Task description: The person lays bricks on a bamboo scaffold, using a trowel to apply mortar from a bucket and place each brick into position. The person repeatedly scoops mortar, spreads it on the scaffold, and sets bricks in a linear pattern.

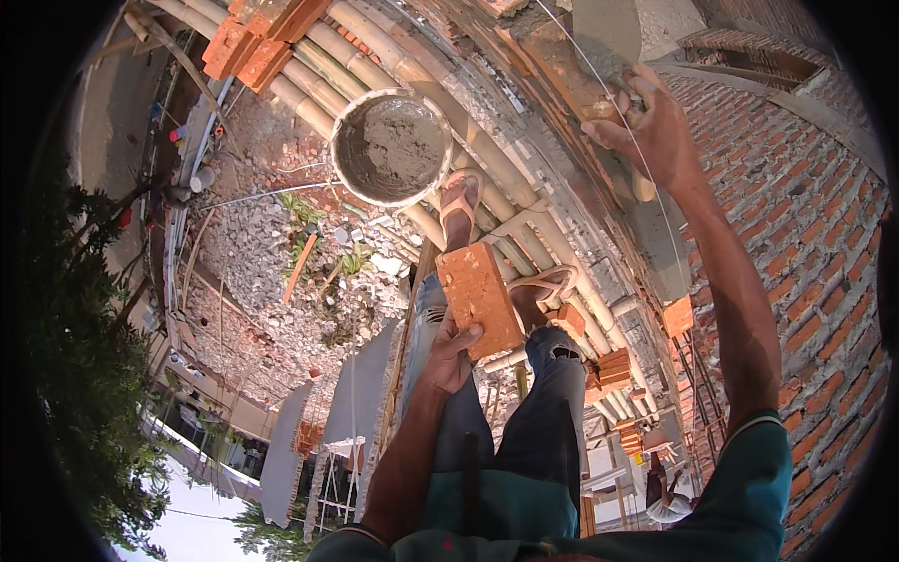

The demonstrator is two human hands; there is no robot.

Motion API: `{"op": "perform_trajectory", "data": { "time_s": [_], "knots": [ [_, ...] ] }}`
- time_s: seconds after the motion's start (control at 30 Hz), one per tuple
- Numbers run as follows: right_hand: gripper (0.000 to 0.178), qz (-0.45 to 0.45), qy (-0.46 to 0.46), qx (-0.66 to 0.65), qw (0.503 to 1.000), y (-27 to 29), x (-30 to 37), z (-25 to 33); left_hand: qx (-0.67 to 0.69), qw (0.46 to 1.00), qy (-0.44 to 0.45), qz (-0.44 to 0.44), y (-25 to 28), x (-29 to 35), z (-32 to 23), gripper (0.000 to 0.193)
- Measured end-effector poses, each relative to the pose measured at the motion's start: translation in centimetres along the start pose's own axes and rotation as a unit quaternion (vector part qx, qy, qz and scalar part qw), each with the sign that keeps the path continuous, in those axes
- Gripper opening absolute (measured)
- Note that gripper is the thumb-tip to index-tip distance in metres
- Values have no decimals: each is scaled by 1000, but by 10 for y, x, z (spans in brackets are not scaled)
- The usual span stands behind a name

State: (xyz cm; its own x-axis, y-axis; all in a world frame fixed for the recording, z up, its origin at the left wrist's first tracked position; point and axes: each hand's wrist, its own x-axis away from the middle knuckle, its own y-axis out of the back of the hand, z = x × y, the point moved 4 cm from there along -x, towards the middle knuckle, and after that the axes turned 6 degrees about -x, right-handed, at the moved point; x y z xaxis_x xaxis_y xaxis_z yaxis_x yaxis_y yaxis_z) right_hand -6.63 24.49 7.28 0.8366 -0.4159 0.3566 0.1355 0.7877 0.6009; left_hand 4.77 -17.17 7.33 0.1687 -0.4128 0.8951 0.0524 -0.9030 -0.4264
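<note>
My left hand (452, 356) is closed on the lower end of an orange brick (479, 298), thumb across its face. The brick is held up in front of my legs. Over the wall at the upper right, my right hand (657, 136) is closed around a trowel; its wooden handle (643, 185) shows below the palm and its grey blade (607, 39) lies beyond the fingers. A thin white string (601, 82) runs past this hand along the wall. Left of the wall, a round bucket (341, 167) holds grey wet mortar (395, 140).
My sandalled feet stand on a bamboo scaffold (487, 178). Bricks (257, 47) are stacked at the upper left, with more bricks (613, 368) behind my feet. A rough brick wall (805, 281) rises at the right. Rubble ground (272, 244) lies far below. Another person (668, 504) is at the lower right.
</note>
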Motion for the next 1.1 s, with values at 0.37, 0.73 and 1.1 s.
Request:
{"op": "perform_trajectory", "data": {
  "time_s": [0.37, 0.73, 1.1],
  "knots": [
    [56, -5, -72, -41, 996, 2, -6, 8, 64, 998, -1, 17, 0, -7, 4, 70],
    [58, -5, 53, 101, 993, -6, -12, 8, 150, 987, -54, 5, 6, -4, 33, 72],
    [58, -33, 31, 68, 997, -6, -12, 3, 101, 990, -99, -28, 4, -2, 106, 73]
  ]
}}
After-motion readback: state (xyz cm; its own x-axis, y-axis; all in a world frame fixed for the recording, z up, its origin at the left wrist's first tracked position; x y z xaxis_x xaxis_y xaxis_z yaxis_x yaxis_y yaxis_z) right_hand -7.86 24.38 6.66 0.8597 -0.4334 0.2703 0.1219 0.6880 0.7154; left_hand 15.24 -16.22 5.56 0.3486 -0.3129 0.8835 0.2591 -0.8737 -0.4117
